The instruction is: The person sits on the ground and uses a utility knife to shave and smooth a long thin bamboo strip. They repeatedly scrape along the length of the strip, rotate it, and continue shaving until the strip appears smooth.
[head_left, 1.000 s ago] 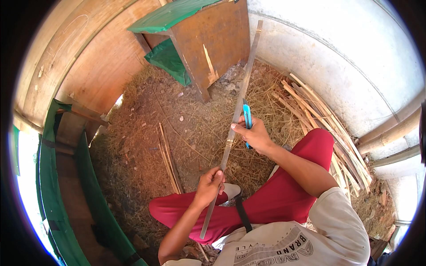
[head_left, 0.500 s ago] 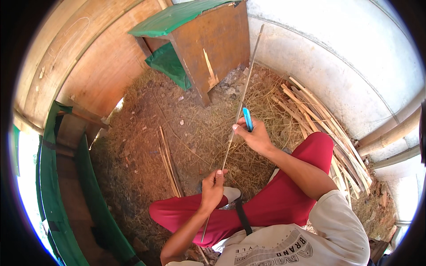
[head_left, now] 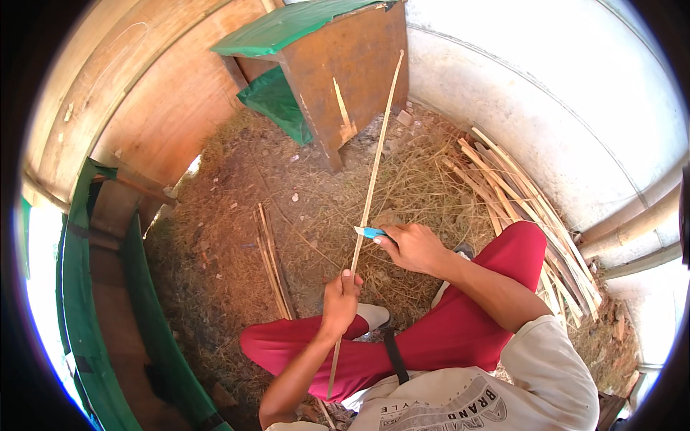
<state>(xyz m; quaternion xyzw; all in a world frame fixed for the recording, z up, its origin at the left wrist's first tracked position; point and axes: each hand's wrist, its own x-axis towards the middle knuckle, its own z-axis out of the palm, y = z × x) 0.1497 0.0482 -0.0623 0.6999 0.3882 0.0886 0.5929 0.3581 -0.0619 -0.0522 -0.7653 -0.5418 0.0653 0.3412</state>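
A long, thin bamboo strip (head_left: pixel 379 154) slants up and away from my lap, its pale face showing. My left hand (head_left: pixel 341 298) is closed round it, thumb on top, above my crossed legs. Farther up the strip, my right hand (head_left: pixel 413 248) grips a blue utility knife (head_left: pixel 374 233). The knife's blade points left and lies against or just over the strip; exact contact is too small to tell. The strip's lower end passes under my left wrist and over my red trousers.
On the ground to the left lie a few thin strips (head_left: pixel 270 262). A large pile of split bamboo (head_left: pixel 525 194) rests along the pale wall at right. Ahead stands a wooden cabinet (head_left: pixel 345 79) with a green top; a green-covered wooden frame (head_left: pixel 100 309) stands at far left.
The strip has turned from its dark edge to its pale face, and its far end has swung left. My right hand has moved down, swinging the knife from upright to pointing left across the strip.
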